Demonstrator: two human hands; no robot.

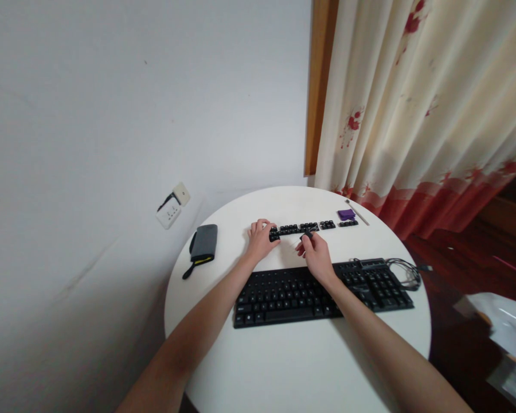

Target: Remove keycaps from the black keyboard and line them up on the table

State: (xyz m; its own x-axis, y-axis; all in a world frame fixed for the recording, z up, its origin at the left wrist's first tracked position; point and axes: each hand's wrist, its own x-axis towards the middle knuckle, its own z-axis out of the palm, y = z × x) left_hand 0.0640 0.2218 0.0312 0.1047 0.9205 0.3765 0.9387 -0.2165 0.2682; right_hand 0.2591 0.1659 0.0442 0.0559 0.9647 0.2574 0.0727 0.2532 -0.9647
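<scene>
A line of loose black keycaps (290,229) lies across the far part of the white round table (284,367). At its left end my left hand (260,240) rests on the tabletop, thumb and fingers curved round a few keycaps. My right hand (317,252) is closed on a small black tool (307,234) with thin wires, which looks like a keycap puller. It is held just in front of the row. Below both hands lies a black keyboard (284,292), partly covered by my right forearm. Its upper rows look bare of keycaps, though the detail is small.
A grey pouch (205,241) with a black strap lies at the left. A folded purple cloth (346,214) and a thin brush (358,213) are at the back right. The coiled keyboard cable (406,275) reaches the right table edge. Wall and curtain (370,115) stand behind.
</scene>
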